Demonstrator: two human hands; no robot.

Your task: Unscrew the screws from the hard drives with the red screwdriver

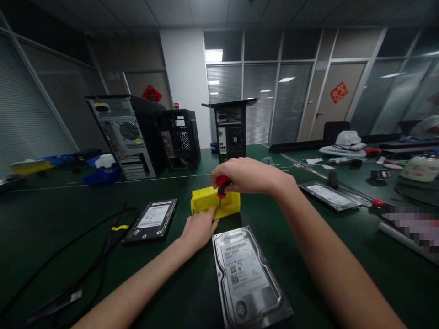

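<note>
My right hand (236, 176) is closed around the red and black handle of a screwdriver (223, 183), held upright with its shaft pointing down into a small yellow plastic bin (233, 209). At the bin's near side, my left hand (200, 228) has its fingers over the rim and the thumb in front, close to the screwdriver's tip. What the tip touches is hidden. Nearest to me, a silver hard drive (245, 269) lies label up, just right of my left wrist. Another hard drive (154, 218), with a black edge, lies to the left of the bin.
Computer cases (128, 132) stand along the back, one with a raised top panel (229, 103). Black cables (103, 256) curl at left, near blue bins (101, 176). Right of my forearm lie a third hard drive (327, 195) and a red-tipped tool (377, 202).
</note>
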